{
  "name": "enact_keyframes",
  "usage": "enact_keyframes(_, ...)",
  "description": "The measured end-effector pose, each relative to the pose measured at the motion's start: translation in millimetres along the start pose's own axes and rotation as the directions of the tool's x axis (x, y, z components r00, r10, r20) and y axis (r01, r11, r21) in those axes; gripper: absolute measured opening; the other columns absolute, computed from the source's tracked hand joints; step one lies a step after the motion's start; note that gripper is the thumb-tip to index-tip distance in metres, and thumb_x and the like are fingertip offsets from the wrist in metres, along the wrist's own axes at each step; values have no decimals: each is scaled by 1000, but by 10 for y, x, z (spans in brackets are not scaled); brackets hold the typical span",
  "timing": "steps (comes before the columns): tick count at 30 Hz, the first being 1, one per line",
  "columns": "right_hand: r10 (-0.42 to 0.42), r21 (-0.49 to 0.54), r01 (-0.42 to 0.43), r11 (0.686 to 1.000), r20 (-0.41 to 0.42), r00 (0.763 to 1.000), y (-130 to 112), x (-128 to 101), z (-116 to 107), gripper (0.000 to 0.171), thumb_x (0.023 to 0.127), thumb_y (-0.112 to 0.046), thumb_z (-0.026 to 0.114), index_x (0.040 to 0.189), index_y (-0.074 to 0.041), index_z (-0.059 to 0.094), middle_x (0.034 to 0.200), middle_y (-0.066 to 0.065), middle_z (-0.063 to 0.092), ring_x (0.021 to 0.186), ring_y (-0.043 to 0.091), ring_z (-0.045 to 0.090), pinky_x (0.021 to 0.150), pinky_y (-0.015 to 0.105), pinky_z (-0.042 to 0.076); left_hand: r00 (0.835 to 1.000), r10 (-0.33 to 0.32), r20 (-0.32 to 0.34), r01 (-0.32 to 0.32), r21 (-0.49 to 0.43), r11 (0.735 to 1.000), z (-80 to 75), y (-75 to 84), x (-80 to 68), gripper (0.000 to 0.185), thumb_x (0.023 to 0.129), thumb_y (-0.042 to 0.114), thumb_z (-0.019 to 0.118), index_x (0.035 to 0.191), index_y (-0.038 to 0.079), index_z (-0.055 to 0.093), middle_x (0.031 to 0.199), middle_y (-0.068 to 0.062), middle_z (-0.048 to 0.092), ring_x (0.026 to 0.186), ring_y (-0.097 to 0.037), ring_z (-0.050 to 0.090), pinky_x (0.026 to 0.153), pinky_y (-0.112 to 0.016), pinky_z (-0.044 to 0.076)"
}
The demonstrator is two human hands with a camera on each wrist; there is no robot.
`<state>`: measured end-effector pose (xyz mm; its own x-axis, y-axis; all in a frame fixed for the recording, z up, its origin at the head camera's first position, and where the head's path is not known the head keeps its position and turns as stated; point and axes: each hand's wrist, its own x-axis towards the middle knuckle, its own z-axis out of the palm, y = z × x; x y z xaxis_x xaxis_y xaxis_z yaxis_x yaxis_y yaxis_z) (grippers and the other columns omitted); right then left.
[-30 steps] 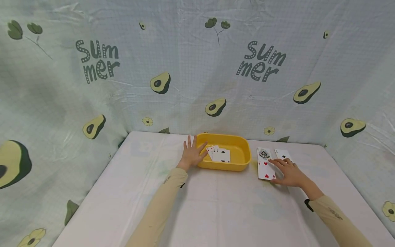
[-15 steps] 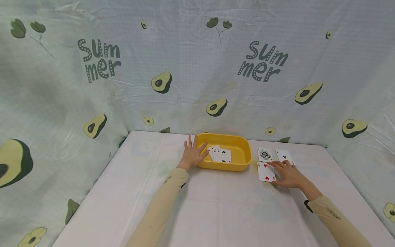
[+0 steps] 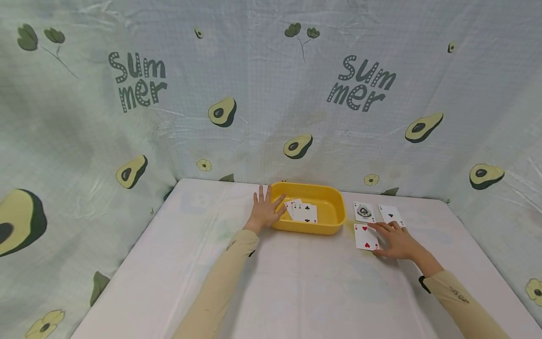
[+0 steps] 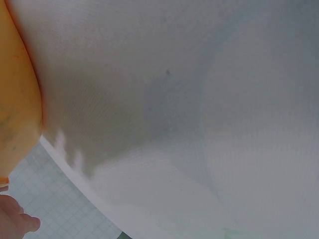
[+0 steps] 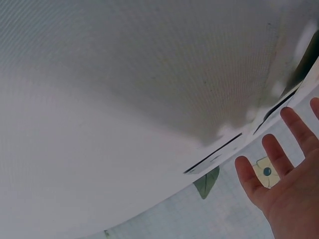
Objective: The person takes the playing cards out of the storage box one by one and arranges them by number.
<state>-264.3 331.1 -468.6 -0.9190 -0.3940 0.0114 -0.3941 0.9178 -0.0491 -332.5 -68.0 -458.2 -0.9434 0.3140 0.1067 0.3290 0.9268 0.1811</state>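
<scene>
heart card [image 3: 366, 236] slid nearer, flat right hand [image 3: 395, 241]

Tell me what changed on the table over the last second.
The right hand, fingers flat on the hearts card, slid it toward the person, off the ace of spades card it overlapped; the two now lie apart. The hand drew back with it. Unchanged: the left hand rests against the yellow tray, the cards in the tray and the clubs card lie as before.

Even, bright, soft light; faint shadows lie under both forearms. Head view bows at its edges; wrist views are blurred, close and washed-out.
</scene>
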Motion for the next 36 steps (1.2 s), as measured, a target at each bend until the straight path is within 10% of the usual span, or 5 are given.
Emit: enact_keyframes(36,-33,72,43,997,-132,991,-146,220,-277,71,76,-45,64,133,-12,38,133,15,42,110,35,36,84,58,34,1000,5,3,-5,9,1000,-12,5,15,50,93,46,34,140,31,27,149,-20,8,134,-47,1,106,-59,9)
